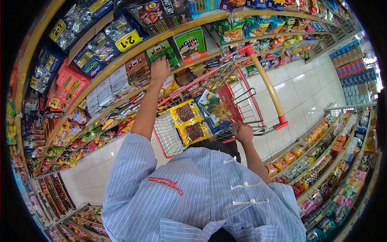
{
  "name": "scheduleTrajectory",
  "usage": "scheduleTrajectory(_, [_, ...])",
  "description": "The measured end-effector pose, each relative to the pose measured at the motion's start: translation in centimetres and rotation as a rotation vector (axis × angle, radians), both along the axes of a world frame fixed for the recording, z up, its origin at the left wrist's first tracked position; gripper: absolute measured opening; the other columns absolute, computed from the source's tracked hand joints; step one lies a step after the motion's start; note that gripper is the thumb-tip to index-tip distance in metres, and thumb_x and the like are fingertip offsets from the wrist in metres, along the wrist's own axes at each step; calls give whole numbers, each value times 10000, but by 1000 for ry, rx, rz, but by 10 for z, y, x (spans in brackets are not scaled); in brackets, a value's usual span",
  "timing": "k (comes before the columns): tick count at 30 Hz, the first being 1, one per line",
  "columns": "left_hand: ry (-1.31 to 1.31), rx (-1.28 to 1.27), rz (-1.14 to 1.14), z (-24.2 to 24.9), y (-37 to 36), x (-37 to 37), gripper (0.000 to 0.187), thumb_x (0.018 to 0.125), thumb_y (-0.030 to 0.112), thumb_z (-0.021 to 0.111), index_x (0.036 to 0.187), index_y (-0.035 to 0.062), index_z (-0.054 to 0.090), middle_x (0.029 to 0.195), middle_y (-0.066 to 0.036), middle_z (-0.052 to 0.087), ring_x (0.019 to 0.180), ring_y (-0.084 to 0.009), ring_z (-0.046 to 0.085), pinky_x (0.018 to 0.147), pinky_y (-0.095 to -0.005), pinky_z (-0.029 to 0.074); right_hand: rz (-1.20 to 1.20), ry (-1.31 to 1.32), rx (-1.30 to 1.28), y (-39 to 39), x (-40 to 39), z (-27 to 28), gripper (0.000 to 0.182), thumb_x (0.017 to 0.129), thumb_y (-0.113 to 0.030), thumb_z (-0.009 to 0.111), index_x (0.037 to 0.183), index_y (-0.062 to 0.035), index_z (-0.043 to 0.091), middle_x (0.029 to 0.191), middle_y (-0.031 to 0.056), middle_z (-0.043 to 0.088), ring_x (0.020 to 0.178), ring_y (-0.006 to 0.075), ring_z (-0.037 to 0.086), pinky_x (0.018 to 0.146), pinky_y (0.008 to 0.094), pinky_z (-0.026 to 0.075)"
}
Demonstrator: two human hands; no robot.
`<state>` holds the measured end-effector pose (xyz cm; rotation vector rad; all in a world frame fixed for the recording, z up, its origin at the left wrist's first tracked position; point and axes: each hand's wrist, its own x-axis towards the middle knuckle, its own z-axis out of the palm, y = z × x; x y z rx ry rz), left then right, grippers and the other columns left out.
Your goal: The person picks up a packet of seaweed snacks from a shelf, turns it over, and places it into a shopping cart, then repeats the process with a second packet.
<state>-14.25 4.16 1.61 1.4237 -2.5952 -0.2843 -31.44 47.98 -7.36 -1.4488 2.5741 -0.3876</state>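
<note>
My left hand reaches up to the shelf, its fingers spread over the upper edges of a row of green snack packets. A bigger green Gim Boy pack stands right of them, and brown packets stand to the left. Low at the right, my right hand is closed around the thin handle of a feather duster with brown feathers. The duster is over a shopping cart holding yellow packs with dark contents and a dark blue pack.
Snack shelves curve along the left and top. Another stocked shelf runs along the lower right. The cart's yellow handle stands over the tiled floor. Large 2+1 packs fill the upper left shelf.
</note>
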Motion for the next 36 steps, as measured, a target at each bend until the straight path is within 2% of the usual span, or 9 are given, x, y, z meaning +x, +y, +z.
scheduleTrajectory(1, [14, -232, -38, -7, 3, 3, 407, 939, 271, 475, 1236, 5, 557, 1357, -242, 479, 1216, -369, 487, 1015, -494, 378, 3, -5, -5, 0, 0, 0, 190, 872, -298, 588, 901, -111, 612, 678, 155, 656, 588, 344, 653, 545, 458, 526])
scheduleTrajectory(2, [12, -230, -40, -12, 3, 4, 407, 939, 271, 475, 1236, 5, 557, 1357, -242, 479, 1216, -369, 487, 1015, -494, 378, 7, -10, -11, -1, -1, 1, 192, 869, -298, 590, 907, -112, 612, 685, 156, 659, 591, 346, 654, 547, 459, 527])
scheduleTrajectory(4, [170, -364, -91, -14, 8, 3, 594, 935, 445, 493, 1370, 44, 437, 1483, -215, 310, 1354, -353, 322, 1116, -507, 244, 8, -12, -4, 0, 0, 0, 191, 867, -300, 592, 908, -115, 612, 684, 157, 659, 595, 347, 656, 545, 458, 528])
scheduleTrajectory(5, [168, -362, -86, -15, 9, 3, 594, 935, 445, 493, 1370, 44, 437, 1483, -215, 310, 1354, -353, 322, 1116, -507, 244, 9, -9, -18, 0, 0, -2, 187, 867, -297, 593, 909, -116, 613, 683, 155, 658, 594, 343, 656, 542, 456, 527])
scheduleTrajectory(7, [36, -359, -87, -15, 11, 1, 865, 879, 621, 503, 1471, 41, 254, 1501, -216, 258, 1403, -344, 241, 1154, -512, 163, 14, -2, -29, 0, -1, -3, 183, 868, -295, 593, 910, -118, 613, 682, 154, 658, 593, 339, 656, 540, 455, 527])
scheduleTrajectory(10, [-54, -371, -72, -22, -2, 1, 1033, 809, 722, 515, 1492, 25, 177, 1490, -207, 279, 1419, -333, 215, 1163, -516, 137, 11, 9, 1, -1, 0, -1, 178, 869, -289, 596, 909, -117, 615, 674, 145, 655, 591, 330, 655, 538, 449, 526])
scheduleTrajectory(15, [-99, -522, -100, -41, -10, 1, 823, 893, 658, 430, 1397, 12, 357, 1454, -177, 363, 1351, -319, 333, 1146, -473, 219, 9, 1, -8, -1, 0, 1, 188, 866, -278, 583, 859, -91, 600, 694, 146, 650, 595, 332, 652, 548, 443, 523])
scheduleTrajectory(28, [-46, -558, -72, -46, 2, -5, 823, 896, 597, 485, 1443, 9, 307, 1459, -209, 361, 1368, -330, 329, 1142, -488, 220, 49, -15, -63, 0, -4, -4, 169, 861, -253, 593, 877, -84, 600, 678, 142, 637, 589, 326, 645, 558, 435, 525])
scheduleTrajectory(36, [-52, -411, -53, -42, -2, -4, 912, 835, 620, 539, 1479, 41, 254, 1503, -200, 307, 1400, -330, 285, 1149, -504, 197, 49, -9, -46, -1, -4, -3, 168, 866, -255, 590, 880, -88, 591, 694, 137, 648, 588, 321, 650, 550, 423, 526])
